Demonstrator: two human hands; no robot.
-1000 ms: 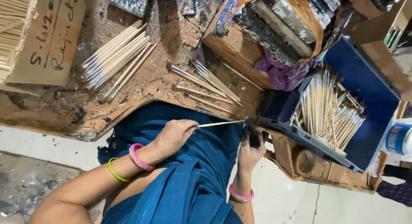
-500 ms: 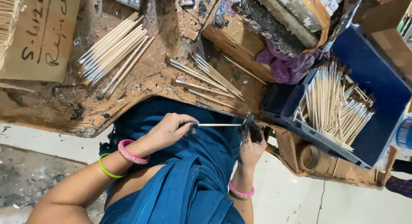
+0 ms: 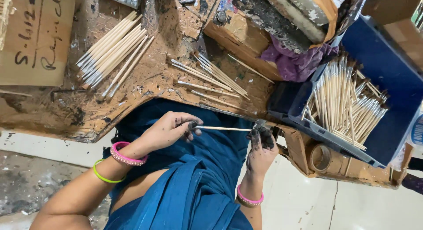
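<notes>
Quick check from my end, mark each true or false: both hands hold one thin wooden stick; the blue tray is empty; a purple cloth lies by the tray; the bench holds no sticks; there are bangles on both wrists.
1. Both hands hold one stick: true, left hand at one end, right hand at the other.
2. The blue tray is empty: false, it holds many sticks.
3. A purple cloth lies by the tray: true.
4. The bench holds no sticks: false, two groups lie on it.
5. Bangles on both wrists: true.
</notes>
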